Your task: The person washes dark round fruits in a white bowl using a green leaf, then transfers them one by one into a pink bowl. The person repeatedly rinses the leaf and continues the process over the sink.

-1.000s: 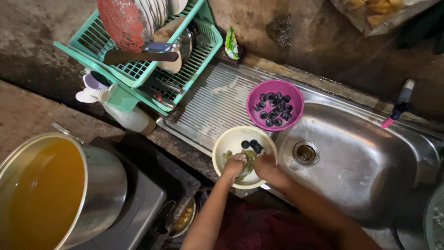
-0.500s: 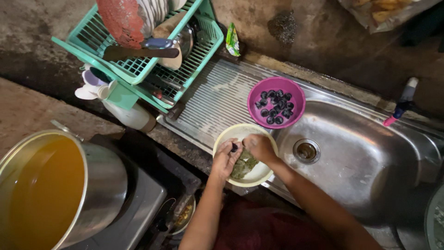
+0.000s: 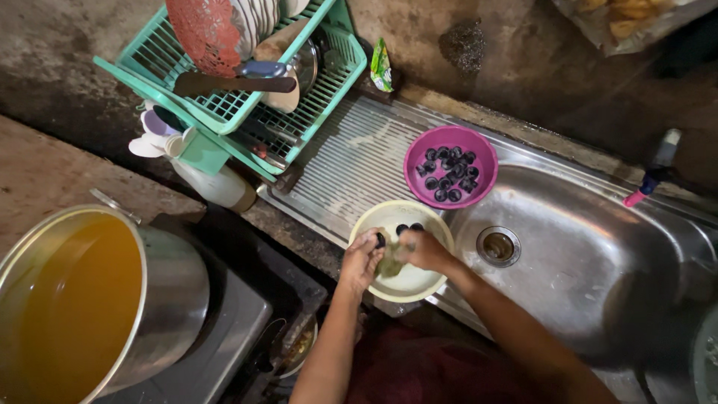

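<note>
A pale yellow bowl (image 3: 432, 284) sits on the near rim of the steel sink, with two dark round shells (image 3: 410, 227) lying at its far side. My left hand (image 3: 362, 259) pinches one dark shell (image 3: 380, 240) over the bowl. My right hand (image 3: 420, 250) is closed on a greenish scrubbing pad (image 3: 390, 263) pressed up to that shell. Just beyond the bowl, a purple bowl (image 3: 416, 149) stands on the ribbed drainboard and holds several more dark shells (image 3: 449, 170).
The sink basin (image 3: 598, 254) with its drain (image 3: 497, 245) lies right of the bowls, under a tap (image 3: 652, 173). A green dish rack (image 3: 247, 90) with plates and a knife stands at the back left. A big steel pot (image 3: 112, 299) of yellow liquid sits at left.
Both hands have shifted slightly left over the yellow bowl. The left hand has risen to the bowl's rim with a shell, and the right hand has closed in on it with the pad.
</note>
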